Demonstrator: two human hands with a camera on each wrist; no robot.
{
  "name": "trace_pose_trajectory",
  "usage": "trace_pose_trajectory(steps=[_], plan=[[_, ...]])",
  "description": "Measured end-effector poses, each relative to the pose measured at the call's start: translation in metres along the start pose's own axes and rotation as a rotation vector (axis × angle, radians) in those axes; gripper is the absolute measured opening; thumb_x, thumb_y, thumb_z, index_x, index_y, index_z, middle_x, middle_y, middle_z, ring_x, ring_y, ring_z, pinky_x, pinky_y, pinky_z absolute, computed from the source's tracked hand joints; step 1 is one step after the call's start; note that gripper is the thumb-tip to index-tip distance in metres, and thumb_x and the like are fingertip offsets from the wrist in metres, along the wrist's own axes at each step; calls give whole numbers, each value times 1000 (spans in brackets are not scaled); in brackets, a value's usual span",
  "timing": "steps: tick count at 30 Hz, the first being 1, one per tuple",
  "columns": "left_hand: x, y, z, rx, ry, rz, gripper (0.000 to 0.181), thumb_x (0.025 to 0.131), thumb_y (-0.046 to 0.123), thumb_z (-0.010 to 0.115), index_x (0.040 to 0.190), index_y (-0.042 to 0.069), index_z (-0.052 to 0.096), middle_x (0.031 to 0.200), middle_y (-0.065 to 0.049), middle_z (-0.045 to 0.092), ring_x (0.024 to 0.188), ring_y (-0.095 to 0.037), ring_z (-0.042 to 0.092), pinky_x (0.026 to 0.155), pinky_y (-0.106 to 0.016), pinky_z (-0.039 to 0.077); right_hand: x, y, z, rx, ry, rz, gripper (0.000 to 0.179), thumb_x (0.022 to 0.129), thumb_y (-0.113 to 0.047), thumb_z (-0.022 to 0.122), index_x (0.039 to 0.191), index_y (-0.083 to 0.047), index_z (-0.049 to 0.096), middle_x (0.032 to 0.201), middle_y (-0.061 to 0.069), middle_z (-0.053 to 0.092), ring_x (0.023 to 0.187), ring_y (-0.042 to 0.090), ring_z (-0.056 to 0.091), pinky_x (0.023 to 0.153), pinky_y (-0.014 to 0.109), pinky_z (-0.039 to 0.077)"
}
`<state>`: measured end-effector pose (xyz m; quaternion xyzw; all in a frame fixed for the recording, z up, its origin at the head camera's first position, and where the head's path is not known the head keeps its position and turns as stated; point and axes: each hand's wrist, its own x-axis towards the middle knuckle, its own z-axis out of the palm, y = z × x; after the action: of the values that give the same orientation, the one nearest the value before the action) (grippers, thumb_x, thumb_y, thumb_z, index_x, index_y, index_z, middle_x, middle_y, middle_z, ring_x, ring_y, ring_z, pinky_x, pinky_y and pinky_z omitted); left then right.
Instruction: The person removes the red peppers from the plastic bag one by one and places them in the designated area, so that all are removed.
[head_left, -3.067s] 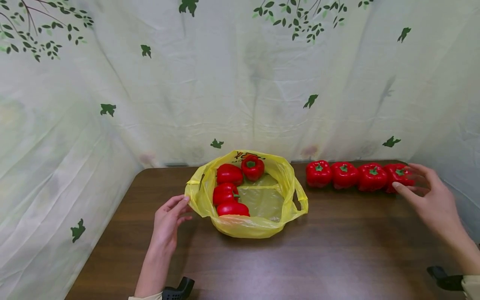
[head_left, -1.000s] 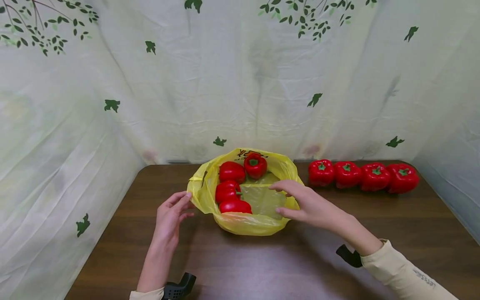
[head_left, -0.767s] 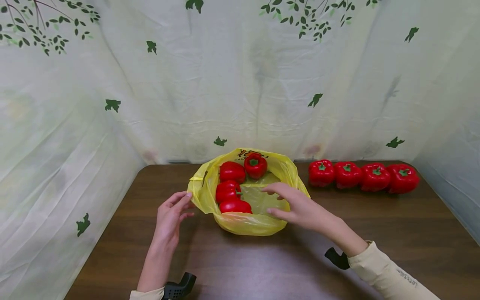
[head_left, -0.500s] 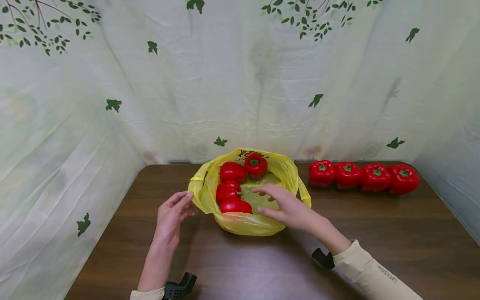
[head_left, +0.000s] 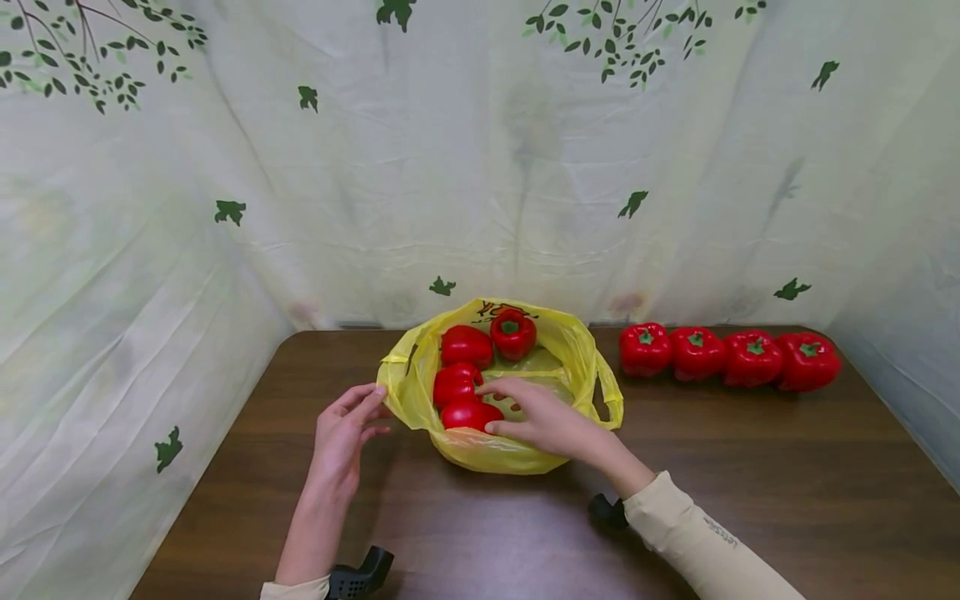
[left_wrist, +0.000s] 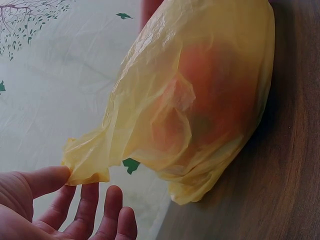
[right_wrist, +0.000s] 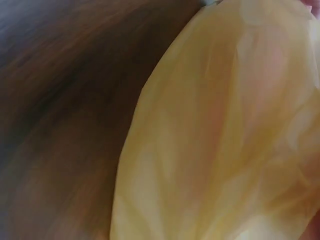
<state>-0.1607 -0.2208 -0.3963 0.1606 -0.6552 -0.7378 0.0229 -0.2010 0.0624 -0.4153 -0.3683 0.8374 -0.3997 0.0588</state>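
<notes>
Left hand [head_left: 341,442] pinches bag [head_left: 495,457] rim | right hand [head_left: 543,422], empty, fingers parted, is beside bagged peppers [head_left: 468,414] | pepper row [head_left: 698,353] lines surface's [head_left: 450,533] back edge, rightward

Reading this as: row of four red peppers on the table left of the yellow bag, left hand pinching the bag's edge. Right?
Wrong side: the row of four red peppers is on the table right of the yellow bag, as the head view shows. The left hand is indeed pinching the bag's edge.
</notes>
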Motion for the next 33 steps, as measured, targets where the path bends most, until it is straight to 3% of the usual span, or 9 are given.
trace_pose_trajectory(steps=[9,15,23,33], plan=[[-1,0,0,5,-1,6,23,93,27,70,104,7,68,94,0,68,87,-22,65,78,-34,54,13,-5,5,-52,-75,24,48,89,-18,74,132,-9,57,127,4,60,113,20,57,97,41,47],[-1,0,0,9,-3,4,25,93,29,71,105,7,68,96,0,68,88,-22,65,79,-34,54,16,-5,6,-91,-94,70,52,87,-21,76,135,-13,57,126,-1,60,108,14,56,93,32,48],[-2,0,0,8,-4,2,24,93,28,71,105,7,68,95,0,69,92,-25,65,80,-35,54,15,-2,5,-121,-123,83,58,87,-28,76,139,-17,56,138,2,56,127,19,50,105,36,40],[-1,1,0,20,-7,-8,27,93,29,70,108,7,67,96,0,69,95,-26,65,81,-34,54,14,1,2,-139,-164,46,56,85,-29,77,136,-18,58,128,1,55,114,17,53,96,33,46]])
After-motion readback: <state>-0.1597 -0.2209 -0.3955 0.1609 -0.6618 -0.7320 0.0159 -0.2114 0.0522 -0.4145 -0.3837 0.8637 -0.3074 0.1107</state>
